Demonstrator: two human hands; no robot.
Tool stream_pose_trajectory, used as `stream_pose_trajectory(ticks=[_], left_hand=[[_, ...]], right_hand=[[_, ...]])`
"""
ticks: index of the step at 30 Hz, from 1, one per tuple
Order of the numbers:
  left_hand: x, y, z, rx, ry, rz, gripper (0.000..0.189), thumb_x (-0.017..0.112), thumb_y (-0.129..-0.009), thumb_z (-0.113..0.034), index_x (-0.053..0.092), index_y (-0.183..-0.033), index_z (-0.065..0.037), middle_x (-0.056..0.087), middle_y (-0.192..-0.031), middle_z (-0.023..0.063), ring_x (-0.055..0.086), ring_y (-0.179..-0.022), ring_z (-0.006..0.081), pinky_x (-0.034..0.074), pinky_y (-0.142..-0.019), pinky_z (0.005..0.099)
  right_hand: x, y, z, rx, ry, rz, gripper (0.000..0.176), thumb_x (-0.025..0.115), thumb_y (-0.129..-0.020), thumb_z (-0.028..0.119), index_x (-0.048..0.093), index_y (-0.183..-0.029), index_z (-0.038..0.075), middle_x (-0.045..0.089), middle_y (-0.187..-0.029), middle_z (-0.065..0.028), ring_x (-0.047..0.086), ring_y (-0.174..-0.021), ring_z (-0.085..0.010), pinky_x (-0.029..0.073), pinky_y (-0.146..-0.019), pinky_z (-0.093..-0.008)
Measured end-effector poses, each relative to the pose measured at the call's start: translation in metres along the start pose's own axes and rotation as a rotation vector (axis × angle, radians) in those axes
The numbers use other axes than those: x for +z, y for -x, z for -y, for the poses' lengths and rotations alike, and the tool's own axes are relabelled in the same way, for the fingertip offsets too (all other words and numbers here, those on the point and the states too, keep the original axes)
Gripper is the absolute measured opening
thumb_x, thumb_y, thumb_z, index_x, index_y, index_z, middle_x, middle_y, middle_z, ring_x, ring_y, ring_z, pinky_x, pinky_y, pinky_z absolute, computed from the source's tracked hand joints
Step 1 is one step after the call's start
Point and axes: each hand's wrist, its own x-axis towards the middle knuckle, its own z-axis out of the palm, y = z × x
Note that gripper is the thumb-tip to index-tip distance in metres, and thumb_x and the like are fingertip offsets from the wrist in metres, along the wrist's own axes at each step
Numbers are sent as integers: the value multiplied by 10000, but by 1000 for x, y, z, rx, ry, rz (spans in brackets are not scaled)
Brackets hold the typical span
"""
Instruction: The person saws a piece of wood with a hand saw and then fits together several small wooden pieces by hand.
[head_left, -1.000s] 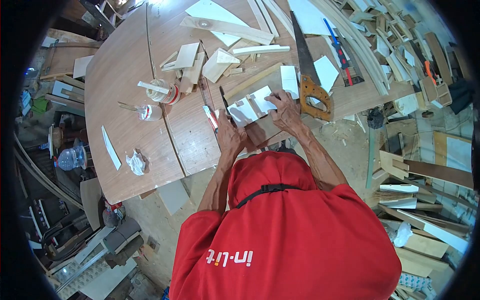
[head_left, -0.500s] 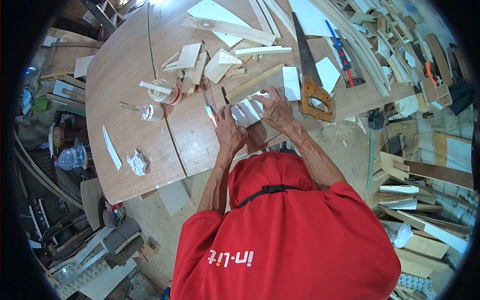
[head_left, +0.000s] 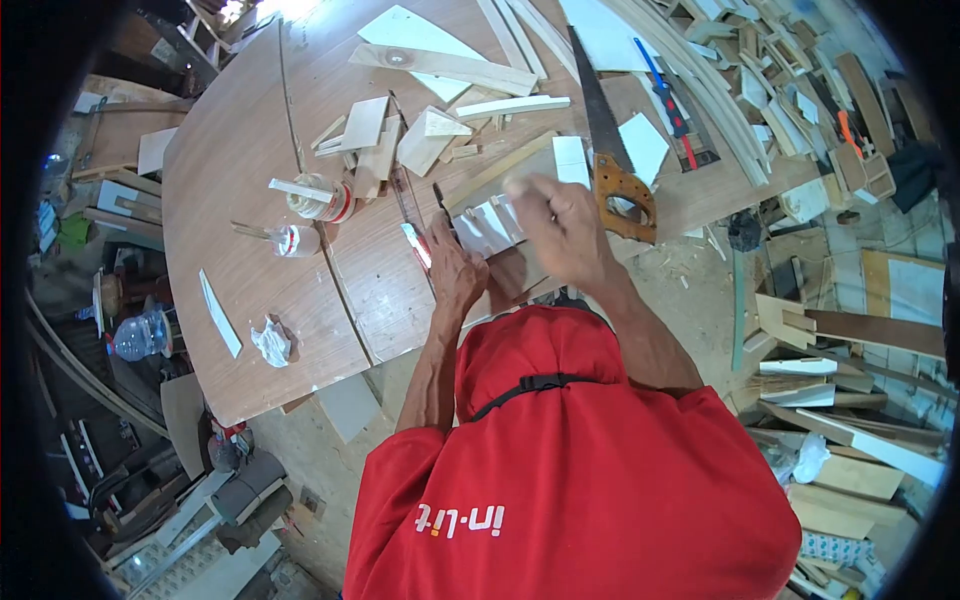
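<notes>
A small white piece with raised cross ridges [head_left: 487,229] lies near the table's front edge. My left hand [head_left: 457,262] grips its left end, fingers bent over it. Above its right end my right hand [head_left: 566,230] is raised, fingers curled in and blurred; whether anything is inside them is hidden. A dark thin tool tip [head_left: 440,197] sticks up beyond my left fingers. Just left of that hand lies a red and white strip-like object [head_left: 416,246]. A white rectangular block [head_left: 571,160] sits behind my right hand.
A handsaw [head_left: 622,195] lies to the right, with a blue and red tool [head_left: 672,108] beyond it. Two jars [head_left: 318,199] [head_left: 297,241] with sticks stand left, near a crumpled white cloth [head_left: 271,342]. Wood offcuts [head_left: 378,160] cover the table's back.
My right hand has lifted off the ridged white piece and curled its fingers. My left hand stays on the piece's left end. The whole view has shifted slightly.
</notes>
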Motion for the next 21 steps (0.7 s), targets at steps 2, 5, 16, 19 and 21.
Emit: stream_pose_trajectory(ticks=[2,5,16,19,21], left_hand=[[14,-8,29,-78,119,113,746,570,-698,-2,281,-1381,79,429,-1241,294,514,-1095,437,486,-874,475],[-2,-3,3,-6,102,0,750,563,-701,11,272,-1390,72,421,-1248,292,544,-1034,416,494,-843,473],[-12,6,12,130,-52,130,784,582,-681,30,279,-1404,66,431,-1318,267,489,-1156,418,406,-1014,459],[-11,8,15,190,-94,152,833,645,-670,3,272,-1412,57,418,-1358,262,446,-1224,427,374,-1059,461],[-20,9,0,184,-89,213,920,732,-629,-42,269,-1419,40,420,-1365,250,399,-1277,426,348,-1091,460]], right_hand=[[7,9,38,-156,-210,18,315,516,-1019,252,532,-822,6,458,-577,2,403,-515,-97,355,-516,-281],[11,8,67,-402,-411,-54,246,574,-990,206,542,-860,0,500,-640,-18,455,-529,-112,394,-512,-285],[5,19,94,-683,-670,-160,260,675,-918,120,571,-709,4,474,-576,-19,418,-438,-85,328,-406,-293],[4,24,97,-709,-685,-92,174,623,-907,106,550,-766,35,547,-627,-37,474,-503,-134,381,-446,-253],[5,24,101,-749,-686,-93,177,639,-886,108,549,-762,17,523,-600,-34,458,-462,-140,343,-401,-263]])
